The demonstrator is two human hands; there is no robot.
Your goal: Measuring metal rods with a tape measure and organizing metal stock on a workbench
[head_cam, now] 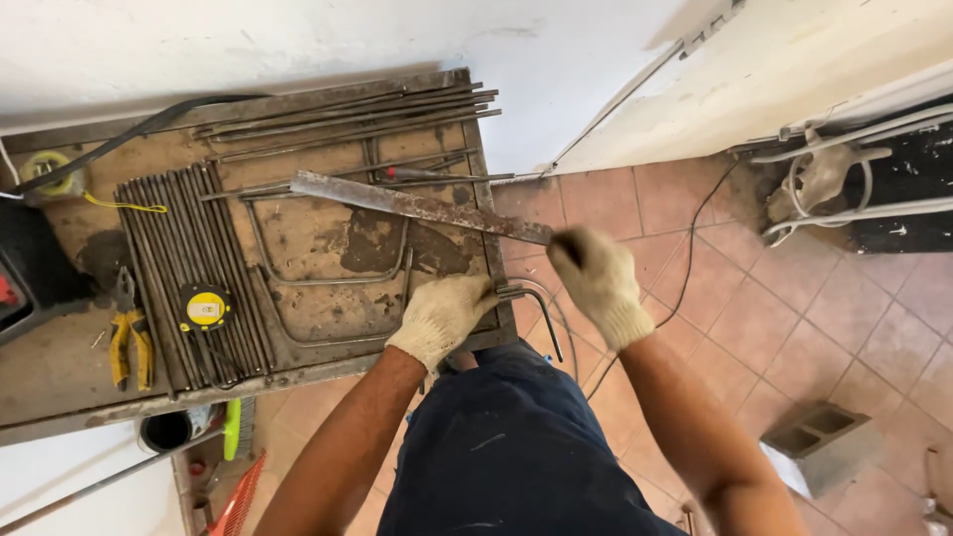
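Gripping a long rusty flat steel bar (422,206), the gloved right hand (601,283) closes around its end. The gloved left hand (442,316) clamps thin bent steel rods (526,298) at the worn metal workbench's (328,268) edge.

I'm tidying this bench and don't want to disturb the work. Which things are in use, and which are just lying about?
In use:
left hand pressing on the bent rod
right hand gripping the long flat bar

Lying about:
tape measure
yellow-handled pliers
straight rods
concrete block
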